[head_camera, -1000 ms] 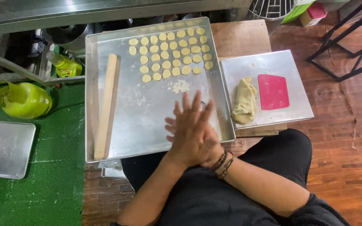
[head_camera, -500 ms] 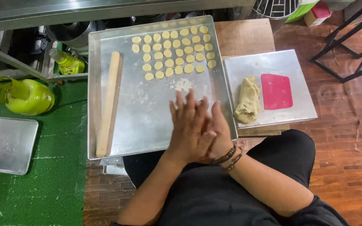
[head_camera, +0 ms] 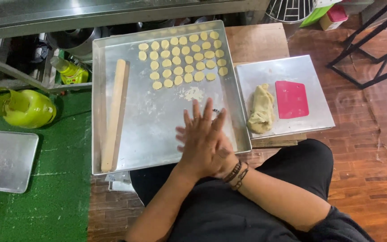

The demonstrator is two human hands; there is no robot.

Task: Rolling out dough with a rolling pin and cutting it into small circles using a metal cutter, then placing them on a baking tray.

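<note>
My left hand (head_camera: 204,143) lies flat on top of my right hand (head_camera: 225,157), palm to palm, fingers stretched out, above the near right part of a large metal tray (head_camera: 157,121). Whatever is between the palms is hidden. My right wrist wears dark bead bracelets (head_camera: 237,171). Rows of several small round pale dough pieces (head_camera: 182,58) sit at the tray's far end, with a patch of crumbs (head_camera: 193,93) just in front of them. A long wooden stick (head_camera: 114,114) lies along the tray's left side.
To the right, a smaller metal tray (head_camera: 310,116) carries a lump of dough (head_camera: 261,110) and a red scraper (head_camera: 292,98). On the left, on green matting, are a yellow-green container (head_camera: 23,107), a bottle (head_camera: 68,71) and another metal tray (head_camera: 5,157).
My palms have stayed pressed together and slid against each other, drifting slightly toward me. The fingers were splayed wider a second ago.
</note>
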